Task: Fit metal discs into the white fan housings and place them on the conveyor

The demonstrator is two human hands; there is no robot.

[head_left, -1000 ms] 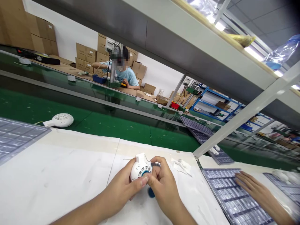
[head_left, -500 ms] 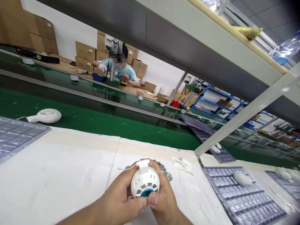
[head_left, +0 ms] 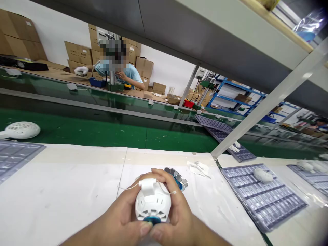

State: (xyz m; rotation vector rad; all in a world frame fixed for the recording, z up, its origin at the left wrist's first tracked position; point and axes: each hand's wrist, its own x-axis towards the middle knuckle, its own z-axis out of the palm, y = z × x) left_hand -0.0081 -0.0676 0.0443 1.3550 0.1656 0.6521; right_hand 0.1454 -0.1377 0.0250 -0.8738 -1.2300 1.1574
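Observation:
Both my left hand point(head_left: 118, 213) and my right hand point(head_left: 176, 208) grip a round white perforated plastic housing point(head_left: 153, 205) above a white sheet on the bench. A white tab point(head_left: 148, 187) stands on its top, and a thin white wire point(head_left: 130, 186) runs out to both sides. A blue disc point(head_left: 151, 220) sits at the housing's near end, under my thumbs. Just beyond my right fingers lies a row of round metal-rimmed discs point(head_left: 176, 175). A small white paper packet point(head_left: 198, 168) lies to the right of them.
A grey blister tray point(head_left: 263, 196) holding a white part point(head_left: 262, 175) lies to my right, with another tray point(head_left: 15, 153) at far left. A white housing point(head_left: 22, 130) rests on the green conveyor point(head_left: 102, 133). A co-worker point(head_left: 120, 65) sits beyond it among cardboard boxes point(head_left: 78, 53).
The housing has turned with its tab upward and its blue disc toward me. The view has shifted, and the conveyor housing now appears further left. A white part now lies on the right tray.

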